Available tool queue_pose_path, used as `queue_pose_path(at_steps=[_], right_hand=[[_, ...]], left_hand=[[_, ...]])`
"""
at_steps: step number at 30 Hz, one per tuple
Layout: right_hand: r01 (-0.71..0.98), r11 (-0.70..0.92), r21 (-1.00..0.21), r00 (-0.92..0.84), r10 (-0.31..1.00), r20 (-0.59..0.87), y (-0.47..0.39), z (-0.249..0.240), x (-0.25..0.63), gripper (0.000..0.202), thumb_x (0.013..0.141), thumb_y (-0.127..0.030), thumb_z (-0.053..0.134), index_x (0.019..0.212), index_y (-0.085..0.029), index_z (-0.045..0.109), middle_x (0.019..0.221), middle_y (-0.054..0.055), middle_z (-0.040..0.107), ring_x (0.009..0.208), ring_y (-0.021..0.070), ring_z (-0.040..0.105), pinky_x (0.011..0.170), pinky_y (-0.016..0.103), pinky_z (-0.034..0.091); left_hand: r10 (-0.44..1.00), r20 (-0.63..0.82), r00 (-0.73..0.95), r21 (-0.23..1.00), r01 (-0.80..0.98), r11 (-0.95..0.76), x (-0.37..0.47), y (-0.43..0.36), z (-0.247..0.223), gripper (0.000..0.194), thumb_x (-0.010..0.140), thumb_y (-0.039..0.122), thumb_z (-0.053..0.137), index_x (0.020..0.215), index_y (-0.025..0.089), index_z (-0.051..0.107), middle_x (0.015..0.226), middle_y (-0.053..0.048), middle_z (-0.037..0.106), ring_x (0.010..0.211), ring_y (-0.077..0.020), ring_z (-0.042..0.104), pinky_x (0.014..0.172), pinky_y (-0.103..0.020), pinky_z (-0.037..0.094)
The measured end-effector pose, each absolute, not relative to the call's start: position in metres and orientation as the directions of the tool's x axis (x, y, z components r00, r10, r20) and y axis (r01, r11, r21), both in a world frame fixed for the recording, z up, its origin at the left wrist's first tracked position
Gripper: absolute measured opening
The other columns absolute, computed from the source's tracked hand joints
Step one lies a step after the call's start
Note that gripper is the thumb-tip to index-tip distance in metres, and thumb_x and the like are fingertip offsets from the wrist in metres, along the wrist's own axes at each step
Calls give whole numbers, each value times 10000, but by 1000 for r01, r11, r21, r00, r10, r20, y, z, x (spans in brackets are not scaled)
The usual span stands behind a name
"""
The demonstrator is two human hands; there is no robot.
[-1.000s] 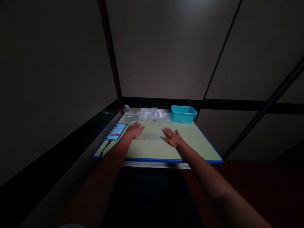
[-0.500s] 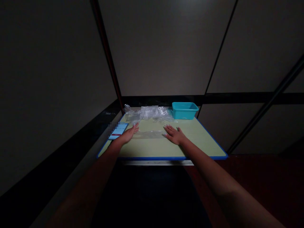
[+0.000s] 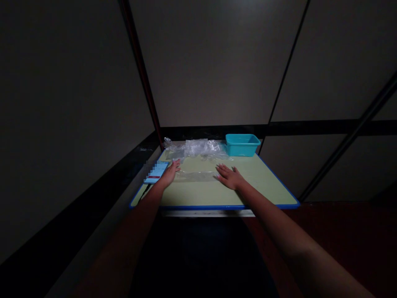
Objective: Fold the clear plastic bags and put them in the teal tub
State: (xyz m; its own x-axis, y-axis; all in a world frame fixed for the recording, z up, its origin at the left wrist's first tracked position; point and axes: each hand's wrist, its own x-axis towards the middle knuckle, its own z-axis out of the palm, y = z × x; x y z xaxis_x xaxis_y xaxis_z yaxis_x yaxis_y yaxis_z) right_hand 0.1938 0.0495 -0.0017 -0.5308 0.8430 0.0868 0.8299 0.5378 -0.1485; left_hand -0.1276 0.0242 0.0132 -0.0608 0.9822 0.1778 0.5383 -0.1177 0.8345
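Note:
A flat, folded strip of clear plastic [image 3: 197, 177] lies across the middle of the table. My left hand [image 3: 169, 174] rests at the strip's left end with its fingers stretched out, close beside a phone [image 3: 157, 171]. At the right end, my right hand [image 3: 230, 177] lies palm down, fingers spread, the tips at the plastic. Neither hand grips anything. Behind the strip is a crumpled heap of clear plastic bags [image 3: 198, 147] along the table's far side.
A turquoise plastic basin [image 3: 242, 145] stands at the far right of the light yellow table [image 3: 263, 188], which has a blue edge. A dark cable [image 3: 144, 192] runs from the phone. Panelled walls [image 3: 211, 70] rise behind the table and on the left.
The whole view has shifted very slightly. Both hands stay at the ends of the plastic strip, and nothing is picked up or let go.

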Motion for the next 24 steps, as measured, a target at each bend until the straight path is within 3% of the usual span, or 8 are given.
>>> queue_pose_path(at_steps=[8, 13, 17, 20, 24], right_hand=[[829, 538, -152, -531, 843, 86, 49, -2, 193, 631, 914, -591, 139, 1462, -284, 200, 1529, 20, 145, 1404, 212, 123, 1080, 563, 106], [825, 543, -159, -538, 840, 79, 50, -2, 193, 642, 912, -595, 130, 1463, -274, 198, 1527, 23, 153, 1404, 214, 122, 1080, 567, 101], [826, 541, -160, -534, 841, 88, 51, -3, 193, 646, 909, -594, 136, 1464, -270, 202, 1524, 26, 175, 1403, 226, 123, 1082, 564, 104], [827, 539, -161, -531, 842, 93, 50, -4, 193, 642, 909, -590, 139, 1463, -272, 204, 1522, 27, 184, 1402, 226, 128, 1084, 559, 105], [824, 540, -172, -532, 841, 96, 48, -1, 193, 649, 909, -591, 138, 1463, -259, 210, 1521, 34, 183, 1401, 222, 137, 1083, 563, 102]], left_hand=[[979, 205, 3, 841, 511, -177, -122, 16, 15, 831, 880, 631, 27, 1339, 72, 437, 1270, -187, 563, 1087, -242, 605, 1018, -405, 370], [980, 181, 84, 785, 588, -196, -116, -7, 13, 715, 872, 638, 223, 1295, 145, 520, 1387, -102, 459, 1305, -230, 395, 1115, -358, 230], [976, 174, 130, 673, 708, -215, -116, -17, 13, 647, 904, 573, 190, 1346, 187, 463, 1432, -43, 403, 1342, -198, 334, 1131, -361, 188], [959, 273, 83, 625, 742, -242, -118, -12, 16, 643, 923, 532, 156, 1340, 152, 465, 1428, -56, 418, 1344, -182, 328, 1137, -352, 168], [972, 232, -27, 725, 671, -154, -118, 3, 19, 670, 926, 538, 117, 1336, 140, 467, 1423, -84, 424, 1325, -198, 363, 1121, -361, 211]])
